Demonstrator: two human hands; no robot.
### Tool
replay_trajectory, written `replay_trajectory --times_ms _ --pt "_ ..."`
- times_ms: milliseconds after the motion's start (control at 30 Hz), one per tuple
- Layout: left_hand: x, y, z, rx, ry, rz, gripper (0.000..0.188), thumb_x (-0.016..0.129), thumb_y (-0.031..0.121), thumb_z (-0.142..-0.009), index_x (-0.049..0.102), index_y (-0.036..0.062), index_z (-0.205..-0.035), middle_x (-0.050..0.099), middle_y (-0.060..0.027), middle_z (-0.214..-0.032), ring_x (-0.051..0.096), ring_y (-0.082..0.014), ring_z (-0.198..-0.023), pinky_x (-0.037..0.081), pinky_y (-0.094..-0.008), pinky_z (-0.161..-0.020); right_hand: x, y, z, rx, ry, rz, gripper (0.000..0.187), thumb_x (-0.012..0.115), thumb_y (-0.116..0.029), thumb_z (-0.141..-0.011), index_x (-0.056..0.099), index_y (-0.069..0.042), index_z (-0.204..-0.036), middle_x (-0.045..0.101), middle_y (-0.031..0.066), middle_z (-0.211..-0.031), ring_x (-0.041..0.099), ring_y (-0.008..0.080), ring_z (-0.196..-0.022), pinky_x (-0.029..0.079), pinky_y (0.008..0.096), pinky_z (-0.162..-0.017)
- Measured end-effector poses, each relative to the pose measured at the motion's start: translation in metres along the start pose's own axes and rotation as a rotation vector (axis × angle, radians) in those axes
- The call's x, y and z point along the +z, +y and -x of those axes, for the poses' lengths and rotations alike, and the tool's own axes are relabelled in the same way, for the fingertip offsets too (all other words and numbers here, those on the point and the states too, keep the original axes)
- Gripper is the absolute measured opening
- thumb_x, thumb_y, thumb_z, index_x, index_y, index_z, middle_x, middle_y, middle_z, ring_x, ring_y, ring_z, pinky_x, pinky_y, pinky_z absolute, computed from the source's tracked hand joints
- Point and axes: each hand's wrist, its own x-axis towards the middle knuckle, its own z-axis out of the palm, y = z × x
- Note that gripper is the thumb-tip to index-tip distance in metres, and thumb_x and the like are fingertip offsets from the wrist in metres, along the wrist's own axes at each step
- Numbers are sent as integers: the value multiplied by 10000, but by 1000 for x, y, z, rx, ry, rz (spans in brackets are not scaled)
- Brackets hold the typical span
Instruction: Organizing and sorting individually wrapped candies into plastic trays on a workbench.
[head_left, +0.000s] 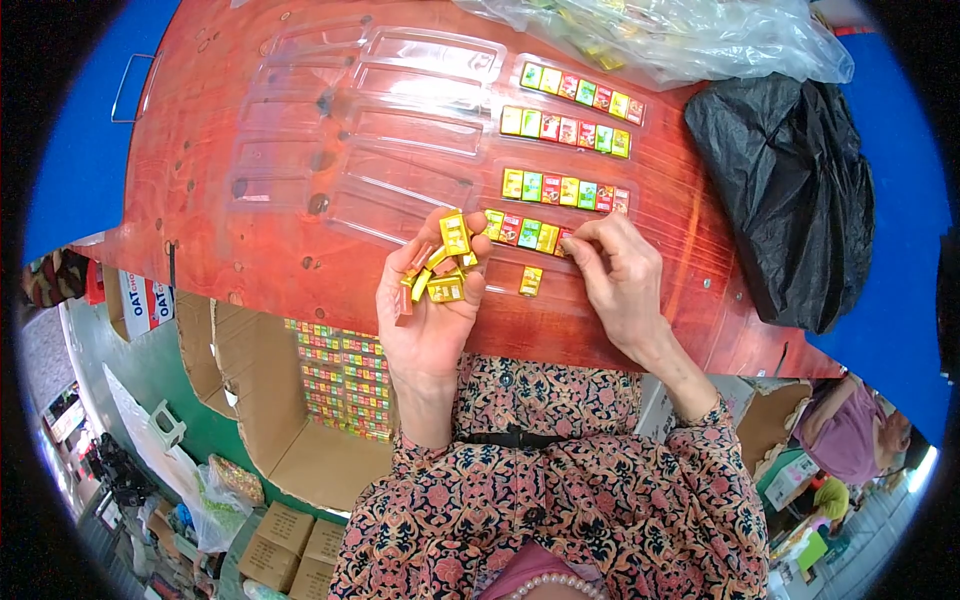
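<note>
My left hand (425,345) is palm up with fingers curled round a small heap of yellow and red wrapped sweets (445,288). My right hand (630,285) pinches a red wrapped sweet at the right end of a row (525,232) of yellow, red and green ones in a clear plastic tray; the fingertips partly hide it. Nearer to me, one yellow sweet (531,281) lies alone in another clear tray. Beyond my right hand are three more tray rows of sweets, the closest (565,189) just past my fingers, then a middle row (565,131) and a far row (583,91).
Unfilled clear trays (415,135) cover the left of the red table (200,130). A black plastic bag (785,190) lies at the right, a clear bag (680,40) at the back. Below the table's left edge, an open carton (330,465) holds packed sweets (345,385); brown boxes (275,545) stand nearby.
</note>
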Motion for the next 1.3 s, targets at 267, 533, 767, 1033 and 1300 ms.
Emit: replay_trajectory --times_ms 267,533,767,1033,1300 --pt "2 2 3 -5 -15 48 352 392 169 -866 467 -12 -1158 445 -275 -1172 500 -379 -1024 522 -432 -763 -40 -4 -7 565 -98 -1000 285 410 -170 -911 446 15 -1126 518 109 -1035 531 140 -882 427 260 -770" --pt "-2 1 2 -4 -8 18 367 393 173 -866 452 -11 -1178 441 -268 -1185 493 -384 -1044 519 -438 -761 -48 -13 5 408 -185 -463 183 385 -32 -892 504 37 -1013 588 90 -839 603 147 -808 474 233 -654" --pt "1 -5 0 11 29 -112 366 384 191 -872 454 -17 -1165 456 -273 -1168 511 -362 -1034 521 -414 -759 -35 -18 5 240 -114 -265 167 375 11 -883 502 33 -989 571 105 -866 610 178 -814 491 250 -644" --pt "3 -5 1 30 58 -133 371 389 196 -871 448 -22 -1166 470 -274 -1148 528 -355 -1005 524 -404 -745 -31 -16 3 102 -81 -63 153 398 33 -867 518 26 -962 556 112 -839 605 186 -784 486 256 -615" --pt "2 -3 -1 29 50 -154 369 385 197 -874 452 -25 -1161 470 -277 -1146 532 -350 -1003 531 -394 -727 -26 -14 1 185 -43 -251 141 404 21 -871 532 33 -929 560 97 -830 592 168 -743 477 249 -614"
